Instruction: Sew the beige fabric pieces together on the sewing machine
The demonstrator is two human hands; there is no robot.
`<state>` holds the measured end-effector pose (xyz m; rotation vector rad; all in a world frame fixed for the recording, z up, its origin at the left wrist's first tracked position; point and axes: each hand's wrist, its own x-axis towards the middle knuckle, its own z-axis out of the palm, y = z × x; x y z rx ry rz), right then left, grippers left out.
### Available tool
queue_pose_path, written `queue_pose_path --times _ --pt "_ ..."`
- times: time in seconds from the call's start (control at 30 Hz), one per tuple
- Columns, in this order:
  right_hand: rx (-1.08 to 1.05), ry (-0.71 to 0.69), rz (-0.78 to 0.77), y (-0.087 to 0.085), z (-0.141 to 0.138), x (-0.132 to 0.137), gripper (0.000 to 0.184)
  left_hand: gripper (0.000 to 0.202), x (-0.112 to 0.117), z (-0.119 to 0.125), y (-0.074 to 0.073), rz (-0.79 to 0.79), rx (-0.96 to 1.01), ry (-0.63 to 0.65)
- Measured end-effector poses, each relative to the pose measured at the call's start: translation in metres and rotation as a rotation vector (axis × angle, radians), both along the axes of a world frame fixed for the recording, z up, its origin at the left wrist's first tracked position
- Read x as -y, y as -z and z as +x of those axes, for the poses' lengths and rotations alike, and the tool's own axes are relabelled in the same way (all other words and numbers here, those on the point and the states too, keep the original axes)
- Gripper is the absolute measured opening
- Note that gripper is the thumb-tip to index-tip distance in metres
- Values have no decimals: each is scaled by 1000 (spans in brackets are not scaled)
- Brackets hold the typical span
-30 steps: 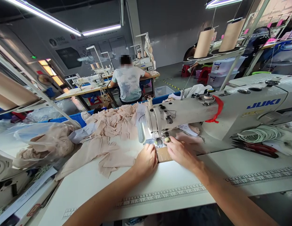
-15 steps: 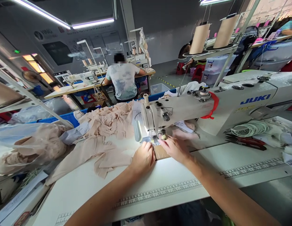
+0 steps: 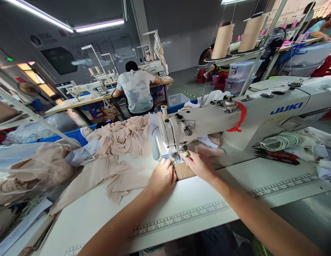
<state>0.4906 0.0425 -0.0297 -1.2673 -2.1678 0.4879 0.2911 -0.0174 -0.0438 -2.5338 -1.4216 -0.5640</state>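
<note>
The white sewing machine [image 3: 203, 122] stands over the table with its needle area lit. Just in front of the presser foot [image 3: 172, 157], my left hand [image 3: 163, 173] rests with its fingers curled and pressed together; whatever they grip is hidden. My right hand [image 3: 200, 165] is to the right of the needle, thumb and forefinger brought together beside the thread tension knob [image 3: 186, 154]. I cannot make out what that pinch holds. Between the hands lies a brown plate [image 3: 183, 172] on the machine bed. Beige fabric [image 3: 128, 180] spreads out left of my left hand.
Gathered beige pieces [image 3: 125, 133] are heaped behind the machine's left side. Red-handled scissors [image 3: 284, 157] and a coil of pale cord [image 3: 281, 141] lie at the right. A printed ruler [image 3: 181, 218] runs along the table's front. Another person [image 3: 136, 89] sits ahead, facing away.
My right hand has drawn slightly right, away from the needle, with its fingertips lifted beside the tension knob. My left hand stays nearly in place. The view has shifted a little.
</note>
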Motion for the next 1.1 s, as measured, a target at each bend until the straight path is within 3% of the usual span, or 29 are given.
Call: queue_pose_path --times 0.3,0.4,0.47,0.6,0.7,0.73,0.83,0.93,1.0,1.1 --pt "-18 -6 12 -6 4 -4 42 24 -5 -1 -1 -8 17 -16" --pt "-13 -37 42 -4 7 0 44 26 -7 -6 -9 -54 87 -24" --pt "8 -86 92 -1 7 3 42 27 -9 -15 -19 -121 152 -121" --pt "33 -261 209 -4 0 15 30 20 -11 -41 -38 -231 177 -498" --pt "61 -457 298 -12 -13 35 25 13 -9 -55 -44 -345 117 -615" --pt "86 -532 325 -15 -18 44 29 13 -8 -57 -45 -398 120 -617" --pt "187 -712 384 -14 -33 74 71 13 0 -59 -47 -544 222 -543" --pt "272 -747 461 -1 -41 107 92 20 19 -69 -51 -667 407 -401" --pt "273 -668 509 11 -41 130 80 28 44 -84 -55 -771 540 -342" --pt "96 -572 496 24 -28 165 11 40 105 -115 -58 -993 702 -327"
